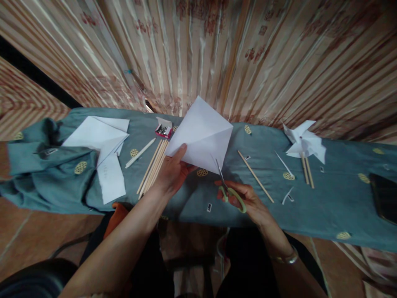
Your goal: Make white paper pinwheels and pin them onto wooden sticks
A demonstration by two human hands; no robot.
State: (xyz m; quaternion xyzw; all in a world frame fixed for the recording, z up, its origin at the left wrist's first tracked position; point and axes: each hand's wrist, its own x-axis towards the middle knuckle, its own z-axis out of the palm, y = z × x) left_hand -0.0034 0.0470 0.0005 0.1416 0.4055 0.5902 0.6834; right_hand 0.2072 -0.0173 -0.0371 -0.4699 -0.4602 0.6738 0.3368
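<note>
My left hand (pixel 175 171) pinches a square white sheet of paper (pixel 201 132) near its left corner, thumb on top. A diagonal crease crosses the sheet, which is turned like a diamond above the cloth. In my right hand (pixel 245 198) is a pair of scissors (pixel 231 192) with pale green handles, fingers through the loops. The blades point up at the sheet's lower corner; whether they touch the paper I cannot tell. Just left of the sheet lie several wooden sticks (pixel 152 165), and one more stick (pixel 256 177) lies right of the scissors.
A grey-green cloth (pixel 186 207) covers the narrow table. White papers (pixel 93 134) and a white pen (pixel 140 153) lie left, near a small box of pins (pixel 163 128). At right are a paper pinwheel (pixel 302 140), two sticks (pixel 307 169), paper strips (pixel 283 163) and a phone (pixel 384 196). A curtain (pixel 204 49) hangs behind.
</note>
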